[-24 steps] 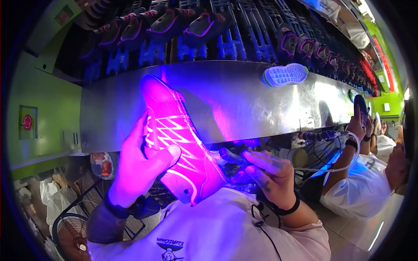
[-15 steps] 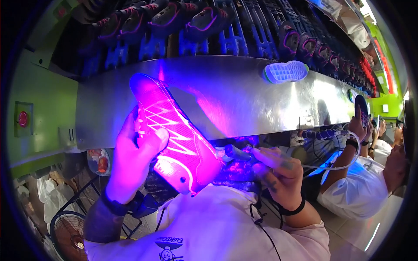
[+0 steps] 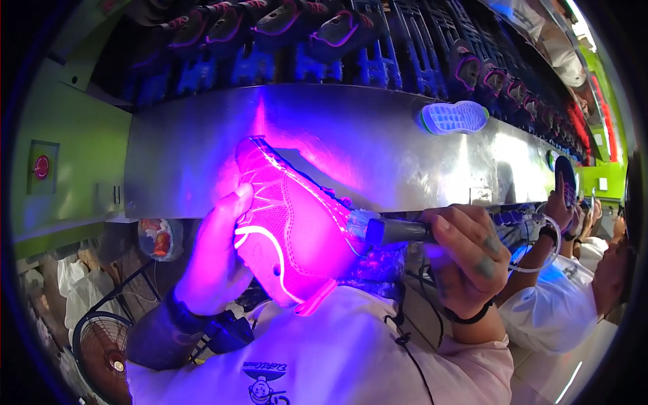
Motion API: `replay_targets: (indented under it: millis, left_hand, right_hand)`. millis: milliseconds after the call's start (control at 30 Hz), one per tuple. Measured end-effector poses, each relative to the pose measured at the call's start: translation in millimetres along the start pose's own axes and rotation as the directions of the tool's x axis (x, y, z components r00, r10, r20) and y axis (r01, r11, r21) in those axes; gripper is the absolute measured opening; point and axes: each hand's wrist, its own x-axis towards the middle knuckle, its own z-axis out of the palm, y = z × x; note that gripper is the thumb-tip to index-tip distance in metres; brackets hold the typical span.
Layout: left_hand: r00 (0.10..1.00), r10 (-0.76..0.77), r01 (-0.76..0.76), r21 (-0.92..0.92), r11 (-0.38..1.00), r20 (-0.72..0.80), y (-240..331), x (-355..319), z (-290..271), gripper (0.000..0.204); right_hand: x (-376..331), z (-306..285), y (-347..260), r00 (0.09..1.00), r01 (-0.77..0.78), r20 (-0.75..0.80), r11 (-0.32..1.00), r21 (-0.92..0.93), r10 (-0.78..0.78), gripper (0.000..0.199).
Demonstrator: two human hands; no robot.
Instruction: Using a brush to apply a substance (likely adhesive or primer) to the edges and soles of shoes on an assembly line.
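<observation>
The two hands are apart, each closed on something of its own. The left hand [image 3: 217,250] rises from the lower left, its wrist circled by a black band [image 3: 183,316], and clasps a low fabric shoe upper washed in magenta light [image 3: 300,226]. Its thumb points up along the zigzag-striped side; the other fingers are mostly hidden behind the shoe. That shoe is held in the air between the person's chest and the near edge of a brushed steel bench [image 3: 412,179], tilted so the toe leans away to the upper left and the long bottom edge faces right.

The right hand [image 3: 472,253] comes in from the lower right, its wrist bent inward, a thin black band [image 3: 472,316] around it. Its fingers wrap the far end of a grey-handled brush with pale bristles [image 3: 405,231], held nearly level. The bristles meet the shoe's bottom edge. Dark marks show on the backs of the fingers.

As for writing, the person's pale short-sleeved shirt [image 3: 324,351] bears a short line of dark script beside a small cartoon figure with a round face. On the bench farther off lies a white ridged rubber sole [image 3: 455,117], well apart from both hands.
</observation>
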Motion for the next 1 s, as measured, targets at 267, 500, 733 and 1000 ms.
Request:
replay_targets:
  millis: [267, 500, 733, 1000]
  left_hand:
    - [0.999, 0.010, -0.007, -0.058, 0.998, 0.048, -28, -29, 1, 0.051]
    - [0.940, -0.181, 0.237, -0.173, 0.956, 0.290, -50, -48, -20, 0.059]
    - [0.961, 0.157, -0.260, 0.560, 0.787, 0.226, -73, -58, -18, 0.070]
    - [0.937, -0.172, 0.262, -0.288, 0.921, 0.303, -49, -42, -12, 0.067]
  right_hand:
    - [30, -14, -2, 0.979, 0.202, -0.019, 0.979, -0.019, -0.202, 0.049]
    - [28, -8, 2, 0.979, 0.203, -0.039, 0.977, 0.062, -0.201, 0.049]
    - [7, 4, 14, 0.992, 0.118, -0.057, 0.973, 0.198, -0.109, 0.042]
    - [-33, 42, 40, 0.995, -0.032, -0.075, 0.926, 0.376, 0.065, 0.028]
